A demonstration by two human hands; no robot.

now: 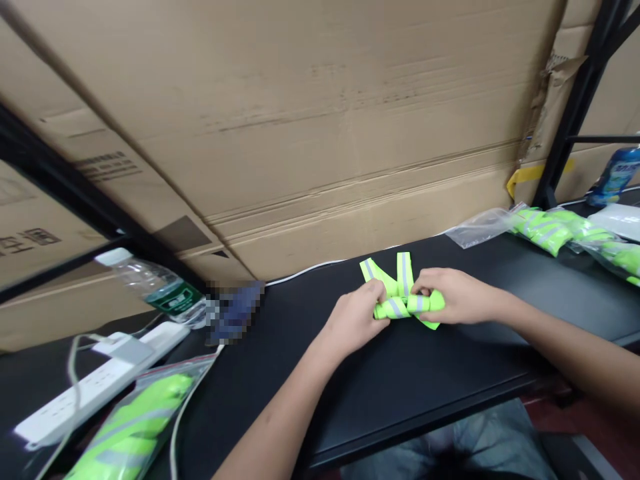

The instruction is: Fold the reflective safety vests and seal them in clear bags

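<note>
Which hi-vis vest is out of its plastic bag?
The neon yellow vest between the left hand and right hand: it is bare, unlike the bagged vest at lower left and bagged vests at far right.

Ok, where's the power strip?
Head view: the white power strip lies at lower left on the black table, below the water bottle and beside the bagged hi-vis garment.

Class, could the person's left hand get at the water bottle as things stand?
Probably yes: the left hand holds the reflective vest, but only a blurred blue object stands between it and the plastic water bottle.
</note>
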